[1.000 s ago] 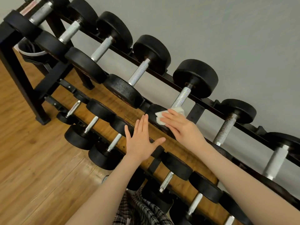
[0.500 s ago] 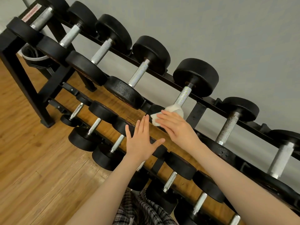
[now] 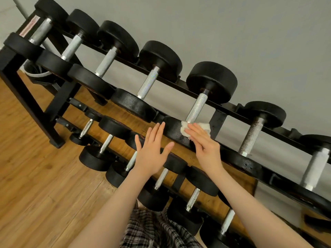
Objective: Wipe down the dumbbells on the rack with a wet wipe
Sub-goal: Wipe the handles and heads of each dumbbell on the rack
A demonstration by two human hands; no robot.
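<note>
A black two-tier rack (image 3: 217, 123) holds several black dumbbells with knurled steel handles. My right hand (image 3: 205, 149) presses a crumpled white wet wipe (image 3: 188, 128) flat against the near head of one upper-tier dumbbell (image 3: 198, 107), right where the handle meets the head. My left hand (image 3: 152, 151) hovers beside it with fingers spread and straight, holding nothing, in front of the lower-tier dumbbells (image 3: 111, 138). Part of the wiped head is hidden under my right hand.
A grey wall (image 3: 232, 33) runs behind the rack. Wooden floor (image 3: 35, 176) lies to the left and under the rack. A round dark bin (image 3: 37, 74) sits behind the rack's left leg. Plaid fabric (image 3: 154, 230) shows at the bottom edge.
My right hand has slid the wipe up and to the right along the dumbbell's near head toward the handle. My left hand has stayed spread and in about the same place.
</note>
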